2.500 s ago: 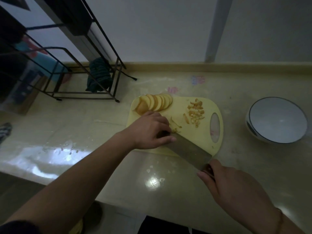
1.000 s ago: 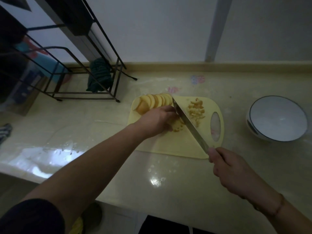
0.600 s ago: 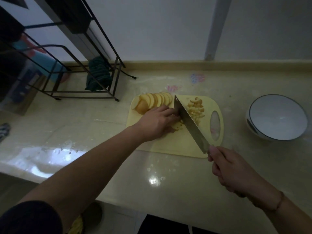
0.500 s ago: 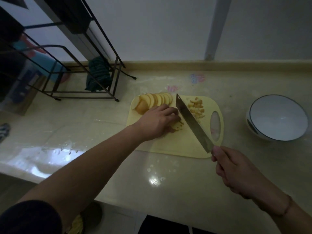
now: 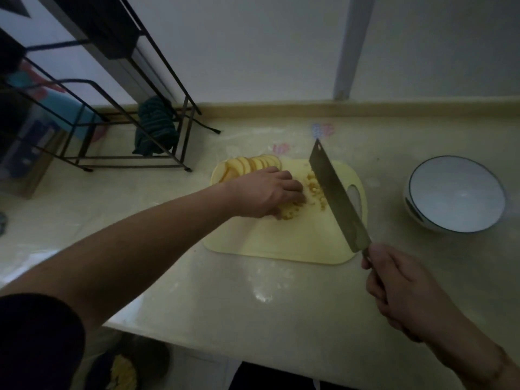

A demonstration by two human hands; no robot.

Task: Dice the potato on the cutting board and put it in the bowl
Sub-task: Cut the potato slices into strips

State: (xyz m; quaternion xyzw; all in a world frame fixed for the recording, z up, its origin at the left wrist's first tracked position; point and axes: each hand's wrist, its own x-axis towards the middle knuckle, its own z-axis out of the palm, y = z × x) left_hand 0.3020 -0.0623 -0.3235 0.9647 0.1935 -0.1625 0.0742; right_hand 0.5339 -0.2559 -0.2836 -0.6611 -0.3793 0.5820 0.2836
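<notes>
The right hand is wrapped tight around the handle of a big cleaver. The blade is tipped up over the right side of the yellow cutting board, and its far corner points away toward the wall. The left hand sits on the board with its fingers bent down over a little bunch of potato strips, holding them in place. I can't tell how tight it holds them.

The potato is in three lots. A fan of round potato slices lies at the far left corner of the board, just behind the left hand. Small diced bits lie between the left hand and the blade. None is in the white bowl yet, so I think the job is not even half done.

What could go wrong? The blade comes down very near the left fingertips, so a slip could cut them. The room is dim, which makes that harder to see. Little bits could also roll off the board when pushed.

The bowl sits well off to the right on the counter. Nothing stands between it and the board. A black wire rack with a dark cloth stands at the back left, away from the work.
</notes>
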